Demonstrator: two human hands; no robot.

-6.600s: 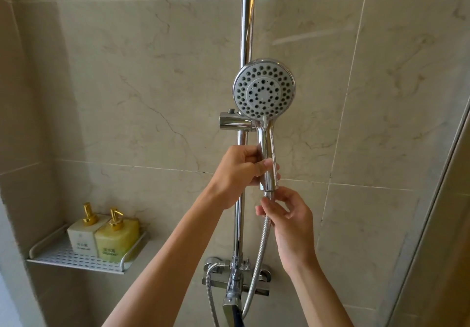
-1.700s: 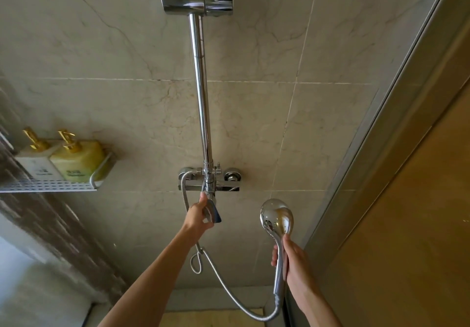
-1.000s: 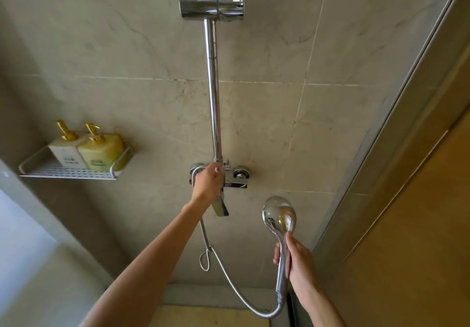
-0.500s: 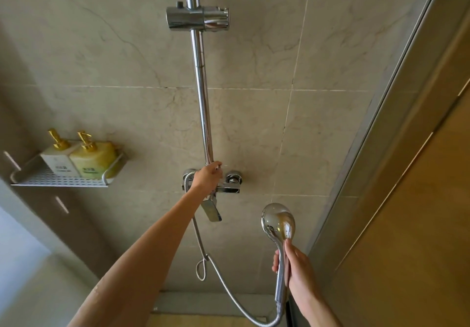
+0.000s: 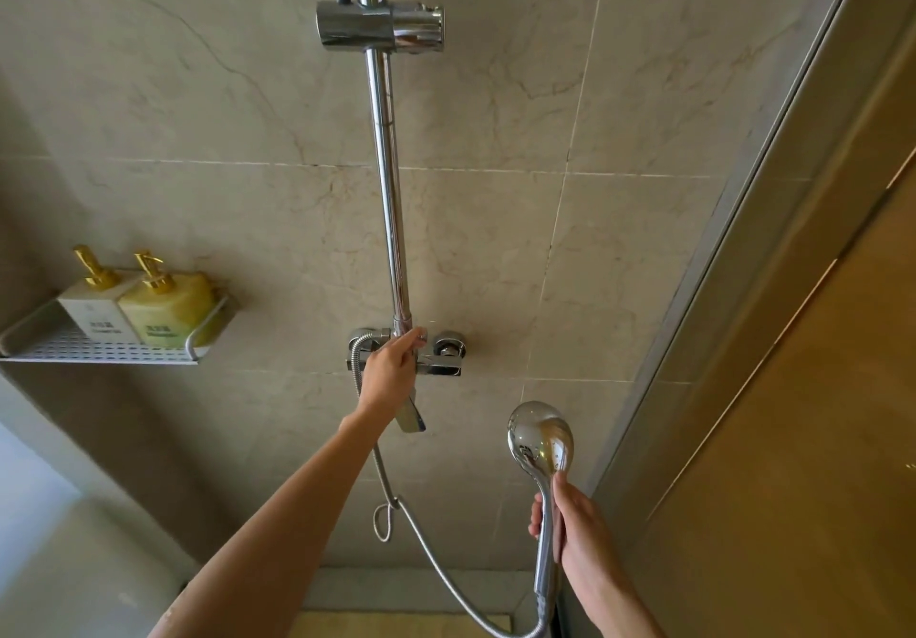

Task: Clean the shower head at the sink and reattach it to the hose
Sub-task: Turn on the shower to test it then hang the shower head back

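The chrome shower head (image 5: 541, 439) is off its holder, its shiny back facing me, held upright at the lower right. My right hand (image 5: 572, 521) grips its handle. The ribbed metal hose (image 5: 436, 563) loops from the handle's bottom up to the wall mixer valve (image 5: 443, 355). My left hand (image 5: 391, 372) is closed on the knob on top of the mixer, at the foot of the chrome riser rail (image 5: 389, 191). The mixer's lever (image 5: 411, 417) points down below that hand. The spray face is hidden.
An empty chrome slider bracket (image 5: 379, 25) sits high on the rail. A white wire shelf (image 5: 104, 347) on the left wall carries two pump bottles (image 5: 163, 307). A glass shower door with metal frame (image 5: 743, 241) closes the right side. Beige marble tile covers the walls.
The shower head has come off the bracket since the earliest frame. My left hand went from the lever up to the mixer's top knob and stays there; my right hand holds steady.
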